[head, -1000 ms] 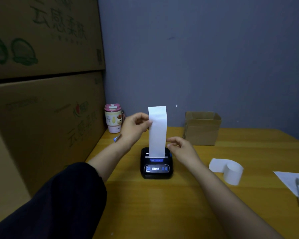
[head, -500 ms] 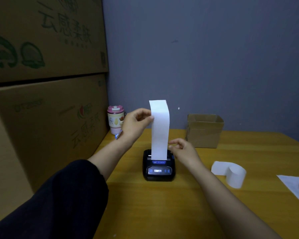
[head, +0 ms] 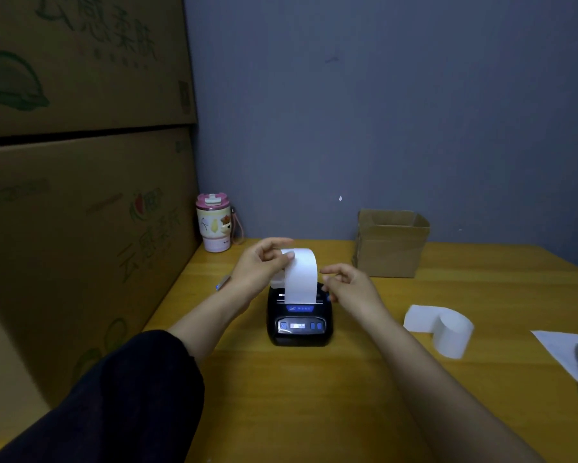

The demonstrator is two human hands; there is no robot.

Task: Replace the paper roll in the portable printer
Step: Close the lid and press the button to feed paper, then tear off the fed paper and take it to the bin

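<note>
White paper strip (head: 300, 279), upright earlier, now curls over leftward, fed from black portable printer (head: 299, 324) at frame centre. Left hand (head: 264, 267) pinches its end; right hand (head: 349, 285) fingers apart beside strip's right edge. Bare wooden table (head: 314, 396) in front; loose white paper roll (head: 447, 330) right.

The portable printer (head: 299, 317) is black with a silver panel and small blue lit buttons. The paper strip (head: 301, 275) rising from it is plain white, as is the loose paper roll (head: 447, 330). The table (head: 314, 396) is yellow-orange wood. The tumbler (head: 214, 225) is cream with a pink lid and cartoon prints. The large cartons (head: 80, 162) are brown with green lettering; the wall (head: 381, 111) is grey-blue.
</note>
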